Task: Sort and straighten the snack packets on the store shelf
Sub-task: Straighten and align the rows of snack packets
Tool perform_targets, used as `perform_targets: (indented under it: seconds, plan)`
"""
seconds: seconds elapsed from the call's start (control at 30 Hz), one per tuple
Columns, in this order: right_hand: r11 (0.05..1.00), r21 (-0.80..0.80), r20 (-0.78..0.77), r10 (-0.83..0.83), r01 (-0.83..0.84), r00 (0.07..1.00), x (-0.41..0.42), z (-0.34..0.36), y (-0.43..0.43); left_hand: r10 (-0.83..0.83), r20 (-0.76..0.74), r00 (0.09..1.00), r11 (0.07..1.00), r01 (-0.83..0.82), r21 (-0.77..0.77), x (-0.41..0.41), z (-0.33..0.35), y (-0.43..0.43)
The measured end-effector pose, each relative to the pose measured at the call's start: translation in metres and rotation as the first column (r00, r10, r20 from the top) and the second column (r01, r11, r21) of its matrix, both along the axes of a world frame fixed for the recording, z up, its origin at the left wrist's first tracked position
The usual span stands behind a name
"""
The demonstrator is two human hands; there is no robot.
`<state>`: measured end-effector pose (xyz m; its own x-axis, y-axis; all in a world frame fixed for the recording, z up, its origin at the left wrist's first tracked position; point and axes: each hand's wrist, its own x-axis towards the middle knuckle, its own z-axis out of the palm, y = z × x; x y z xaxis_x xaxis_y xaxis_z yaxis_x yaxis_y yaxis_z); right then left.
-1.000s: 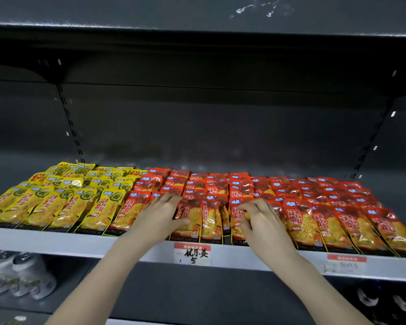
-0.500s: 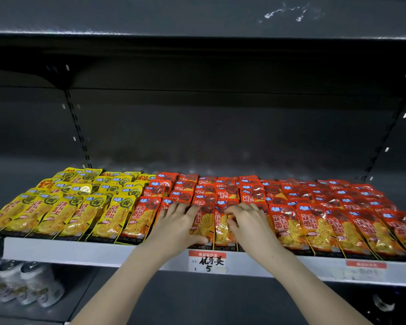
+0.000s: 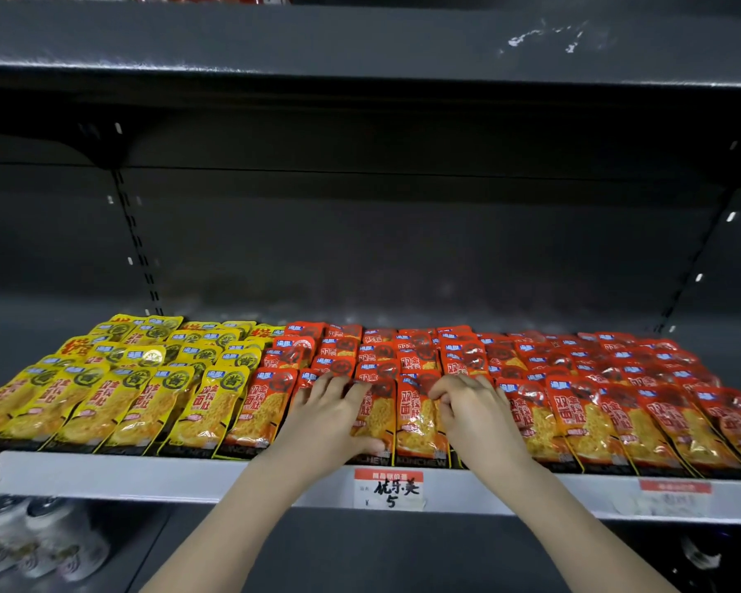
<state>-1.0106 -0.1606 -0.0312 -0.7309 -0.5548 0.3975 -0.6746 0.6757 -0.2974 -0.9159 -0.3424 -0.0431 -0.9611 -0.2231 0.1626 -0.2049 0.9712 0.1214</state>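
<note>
Two hands atop red packets (image 3: 418, 417).
Left hand (image 3: 330, 417) flat, fingers apart; right hand (image 3: 475, 421) at its 3 o'clock, fingers curled, grip unclear.

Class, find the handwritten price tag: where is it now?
Head view: the price tag is stuck on the shelf edge, near the centre, directly below the front red packets.

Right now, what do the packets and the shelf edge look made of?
Red packets: glossy plastic film, probably; glare spots, clear window showing the snack. Yellow packets: same look. Shelf: likely painted metal, smooth grey lip with dull sheen.
</note>
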Motion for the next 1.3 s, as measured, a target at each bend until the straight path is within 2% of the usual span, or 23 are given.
perform_targets:
  seconds: [0.23,0.4,0.6,0.73,0.83,0.9,1.0,1.1,1.3]
  plan:
    - [1.000,0.014,0.040,0.023,-0.024,0.999,-0.003,0.006,-0.003,0.006,-0.052,0.999,0.999,-0.008,-0.043,0.003,-0.003,0.004]
    - [0.998,0.050,-0.040,-0.023,0.025,0.999,0.000,0.002,-0.001,0.061,-0.138,0.989,0.994,-0.073,-0.082,0.012,-0.004,0.007]
    - [0.991,0.133,-0.097,0.043,-0.030,0.994,0.016,-0.004,-0.013,0.071,-0.154,0.985,0.993,-0.084,-0.082,0.014,-0.007,0.019]
    - [1.000,0.007,-0.149,-0.003,0.004,0.989,0.031,-0.004,-0.022,0.125,-0.225,0.966,0.990,-0.138,-0.040,0.022,-0.008,0.010]
    - [0.998,-0.022,-0.142,0.049,-0.052,0.989,0.037,-0.003,-0.034,0.242,-0.304,0.922,0.969,-0.244,0.031,0.037,-0.005,-0.014]
    - [0.995,-0.025,-0.109,0.091,-0.094,0.990,0.040,-0.003,-0.045,0.285,-0.303,0.909,0.958,-0.279,0.064,0.047,-0.005,-0.032]
    - [0.987,-0.022,-0.066,0.155,-0.157,0.986,0.047,-0.002,-0.065,0.238,-0.245,0.940,0.971,-0.235,0.039,0.055,-0.007,-0.050]
    - [0.975,0.058,-0.057,0.218,-0.215,0.974,0.054,-0.007,-0.083,0.158,-0.214,0.964,0.987,-0.160,0.008,0.053,-0.007,-0.059]
    - [0.957,0.228,-0.015,0.187,-0.179,0.982,0.058,-0.013,-0.100,-0.003,-0.173,0.985,0.999,-0.003,-0.035,0.046,-0.011,-0.069]
